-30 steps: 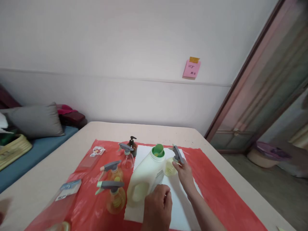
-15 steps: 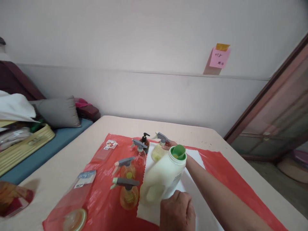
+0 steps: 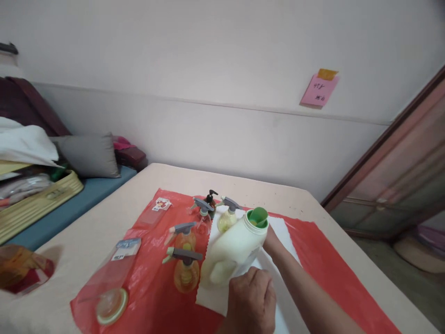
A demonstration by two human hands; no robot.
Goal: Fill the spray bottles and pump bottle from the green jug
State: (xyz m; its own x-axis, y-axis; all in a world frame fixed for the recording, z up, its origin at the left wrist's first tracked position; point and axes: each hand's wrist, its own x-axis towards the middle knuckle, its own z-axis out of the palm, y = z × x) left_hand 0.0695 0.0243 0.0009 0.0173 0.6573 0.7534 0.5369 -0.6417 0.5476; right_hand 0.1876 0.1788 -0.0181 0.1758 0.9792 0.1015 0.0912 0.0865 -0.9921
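A large pale-green jug (image 3: 231, 253) with an open green mouth leans to the right above a white cloth (image 3: 280, 290). My left hand (image 3: 253, 297) is closed in a fist beside its lower right side; what the fingers hold, if anything, is hidden. My right hand (image 3: 271, 239) reaches behind the jug, so its fingers cannot be seen. Just left of the jug's mouth stands a clear spray bottle (image 3: 227, 220) with yellowish liquid and a grey trigger. Several more spray bottles line the left, including one with a green nozzle (image 3: 187, 277). Behind them is a dark pump bottle (image 3: 210, 202).
Red plastic sheeting (image 3: 333, 260) covers much of the beige table (image 3: 278, 192). To the left lie a clear plastic pouch (image 3: 121, 260), a round lid (image 3: 111, 306) and a bottle of reddish liquid (image 3: 26, 269). A pink note (image 3: 319, 89) is taped to the wall.
My right hand has let go of the spray bottle's neck and drawn back behind the jug. The spray bottle now stands free. My left hand stays beside the jug, still closed.
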